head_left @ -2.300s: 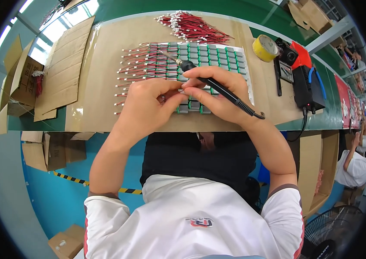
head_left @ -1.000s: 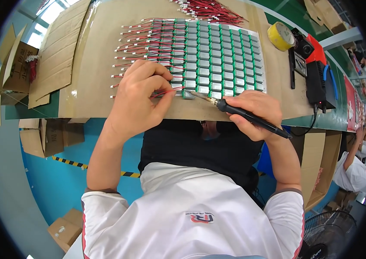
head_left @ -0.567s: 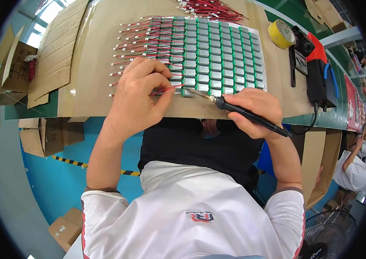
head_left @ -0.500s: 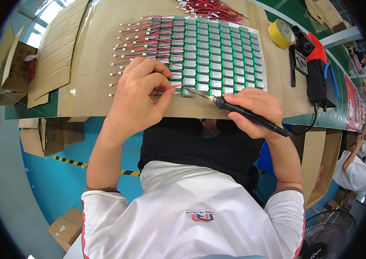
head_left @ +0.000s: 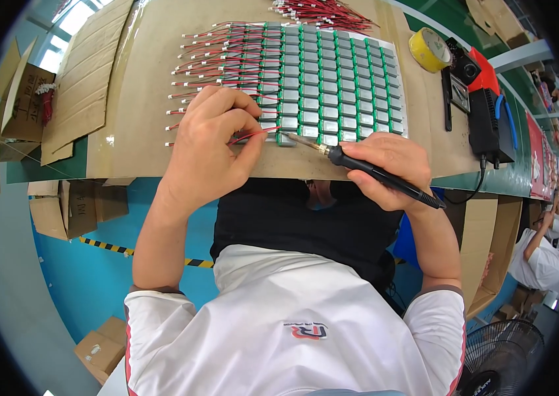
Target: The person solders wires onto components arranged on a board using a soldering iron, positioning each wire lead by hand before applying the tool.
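Note:
Rows of small silver-grey battery cells with green circuit strips [head_left: 329, 86] lie on a white sheet on the bench. My left hand [head_left: 217, 135] pinches a red wire [head_left: 259, 134] whose end reaches a cell at the near edge. In my right hand [head_left: 395, 165] is a black-handled soldering iron [head_left: 381, 175], held like a pen. Its metal tip meets or nearly meets the wire end; the exact contact is too small to tell. Red and black leads with white connectors [head_left: 207, 56] stick out to the left from the left-hand columns.
A bundle of red leads [head_left: 332, 13] lies at the far edge. To the right are a yellow tape roll [head_left: 430, 49] and a black box-shaped unit with a cable [head_left: 490, 125]. Cardboard [head_left: 88, 79] covers the left side. At lower right stands a black fan [head_left: 500, 356].
Almost nothing differs. Both hands, the wire and the soldering iron hold nearly the same place over the near edge of the cells.

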A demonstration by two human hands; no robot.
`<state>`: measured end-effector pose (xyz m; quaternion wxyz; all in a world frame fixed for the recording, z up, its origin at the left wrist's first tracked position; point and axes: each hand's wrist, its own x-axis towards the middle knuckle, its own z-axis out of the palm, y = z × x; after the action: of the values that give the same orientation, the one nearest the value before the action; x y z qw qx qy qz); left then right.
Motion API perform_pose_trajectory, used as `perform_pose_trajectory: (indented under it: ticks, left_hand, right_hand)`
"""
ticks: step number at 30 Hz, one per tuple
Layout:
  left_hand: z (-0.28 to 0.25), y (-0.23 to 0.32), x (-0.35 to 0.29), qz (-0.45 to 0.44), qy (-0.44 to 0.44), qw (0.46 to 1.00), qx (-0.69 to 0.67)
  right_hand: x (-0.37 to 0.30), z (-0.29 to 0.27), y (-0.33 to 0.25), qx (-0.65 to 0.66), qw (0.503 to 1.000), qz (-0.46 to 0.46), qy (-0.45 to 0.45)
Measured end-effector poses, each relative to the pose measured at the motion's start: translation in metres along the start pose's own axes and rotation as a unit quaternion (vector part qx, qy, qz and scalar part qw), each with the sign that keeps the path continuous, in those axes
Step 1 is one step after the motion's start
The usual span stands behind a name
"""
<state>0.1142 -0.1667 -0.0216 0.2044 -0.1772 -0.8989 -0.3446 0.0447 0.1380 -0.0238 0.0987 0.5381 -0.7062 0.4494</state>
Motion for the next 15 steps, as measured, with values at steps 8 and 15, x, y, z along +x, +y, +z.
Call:
perform_pose_trajectory:
  ticks: [8, 15]
  left_hand:
    - [0.0015, 0.0007, 0.0001, 0.004, 0.011, 1.0, 0.0]
    - [0.0016, 0.0002, -0.0003, 0.003, 0.013, 1.0, 0.0]
  right_hand:
    - [-0.0009, -0.0001, 0.0009, 0.0, 1.0, -0.002, -0.004]
    - [-0.0013, -0.0003, 0.0003, -0.005, 1.0, -0.003, -0.003]
